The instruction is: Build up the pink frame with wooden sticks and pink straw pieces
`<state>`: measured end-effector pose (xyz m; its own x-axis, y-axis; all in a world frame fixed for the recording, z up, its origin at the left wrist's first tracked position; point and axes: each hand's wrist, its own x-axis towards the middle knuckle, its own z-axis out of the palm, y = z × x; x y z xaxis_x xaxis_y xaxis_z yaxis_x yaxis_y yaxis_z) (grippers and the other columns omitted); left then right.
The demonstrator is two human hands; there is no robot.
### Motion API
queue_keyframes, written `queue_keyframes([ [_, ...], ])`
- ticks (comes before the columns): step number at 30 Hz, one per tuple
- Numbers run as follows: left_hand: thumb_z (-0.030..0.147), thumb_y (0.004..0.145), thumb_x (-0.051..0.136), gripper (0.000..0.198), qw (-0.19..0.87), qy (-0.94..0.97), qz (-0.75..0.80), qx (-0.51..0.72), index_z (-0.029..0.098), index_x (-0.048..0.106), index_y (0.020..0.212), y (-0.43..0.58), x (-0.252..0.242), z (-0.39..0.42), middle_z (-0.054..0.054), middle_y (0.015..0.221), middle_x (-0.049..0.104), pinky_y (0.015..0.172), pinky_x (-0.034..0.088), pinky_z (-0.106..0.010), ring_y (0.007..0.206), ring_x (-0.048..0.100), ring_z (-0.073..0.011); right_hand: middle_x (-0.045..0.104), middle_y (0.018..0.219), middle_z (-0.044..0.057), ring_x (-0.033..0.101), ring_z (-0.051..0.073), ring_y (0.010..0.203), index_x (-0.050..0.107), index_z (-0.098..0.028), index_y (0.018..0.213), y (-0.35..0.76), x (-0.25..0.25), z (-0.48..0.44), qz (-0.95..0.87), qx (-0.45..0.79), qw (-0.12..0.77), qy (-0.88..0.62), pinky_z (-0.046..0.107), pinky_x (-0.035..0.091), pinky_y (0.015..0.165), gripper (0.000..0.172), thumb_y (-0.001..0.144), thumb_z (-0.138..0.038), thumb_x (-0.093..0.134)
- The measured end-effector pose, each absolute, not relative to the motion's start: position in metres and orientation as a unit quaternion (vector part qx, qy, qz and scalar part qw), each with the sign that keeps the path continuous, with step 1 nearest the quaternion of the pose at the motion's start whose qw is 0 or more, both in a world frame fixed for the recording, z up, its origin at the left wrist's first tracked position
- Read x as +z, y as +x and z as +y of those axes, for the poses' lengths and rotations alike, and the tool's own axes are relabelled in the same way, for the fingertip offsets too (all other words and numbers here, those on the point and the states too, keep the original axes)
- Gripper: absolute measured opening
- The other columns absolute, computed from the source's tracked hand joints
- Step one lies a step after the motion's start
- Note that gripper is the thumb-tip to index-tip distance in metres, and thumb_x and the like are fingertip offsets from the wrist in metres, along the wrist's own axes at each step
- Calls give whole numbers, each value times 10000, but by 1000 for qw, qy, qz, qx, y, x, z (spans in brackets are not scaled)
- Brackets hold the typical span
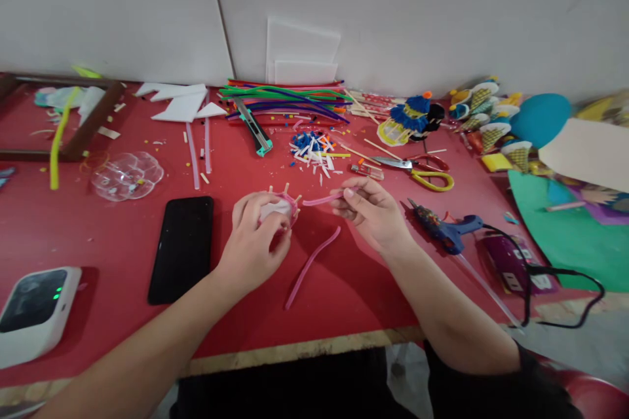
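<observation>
My left hand (255, 236) is closed around a small round craft piece (276, 208), white in the middle with a pink rim and short wooden sticks poking out. Between the thumb and fingers of my right hand (369, 211) is a pink pipe cleaner (322, 199), its free end pointing left toward the craft piece. The two do not seem to touch. A second pink pipe cleaner (310, 270) lies slightly curved on the red table below my hands. My left fingers partly cover the craft piece.
Behind my hands lie cut bits (317, 154), a box cutter (253, 127), scissors (422, 170) and a bundle of coloured pipe cleaners (289, 99). To the right rests a corded glue gun (445, 229). A black phone (181, 250) and white device (39, 314) are on the left.
</observation>
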<state>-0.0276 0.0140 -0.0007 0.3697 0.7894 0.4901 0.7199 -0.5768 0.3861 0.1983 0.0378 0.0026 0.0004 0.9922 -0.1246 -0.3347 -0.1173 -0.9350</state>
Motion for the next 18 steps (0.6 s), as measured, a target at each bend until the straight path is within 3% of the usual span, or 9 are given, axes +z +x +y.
queue_keyframes([
  [5,141,839,604,71,92,848,411,322,210,594,831,-28,-1,11,-114,1172,561,980,434,-520,1190,490,-305,734,728,-31,712,142,634,565,-232,768,200,4,39,-376,600,552,-441,282,609,615,368,642,-417,856],
  [10,148,835,609,53,123,859,375,328,198,605,851,-27,-3,9,-120,1183,564,994,446,-484,1215,484,-297,708,629,-36,691,144,548,612,-226,756,195,4,34,-390,614,537,-428,297,605,589,360,626,-447,864],
  [15,143,845,591,59,147,867,356,316,200,604,844,-23,-4,10,-107,1180,619,1028,436,-485,1232,500,-289,728,686,-16,729,171,662,603,-229,776,191,2,30,-421,630,511,-405,335,622,671,320,681,-423,839],
  [18,151,853,591,56,149,871,337,325,189,594,893,-21,-3,10,-113,1159,638,1049,416,-478,1197,539,-273,714,671,-26,732,169,688,570,-230,759,192,1,30,-440,627,509,-394,290,604,622,306,708,-385,828],
])
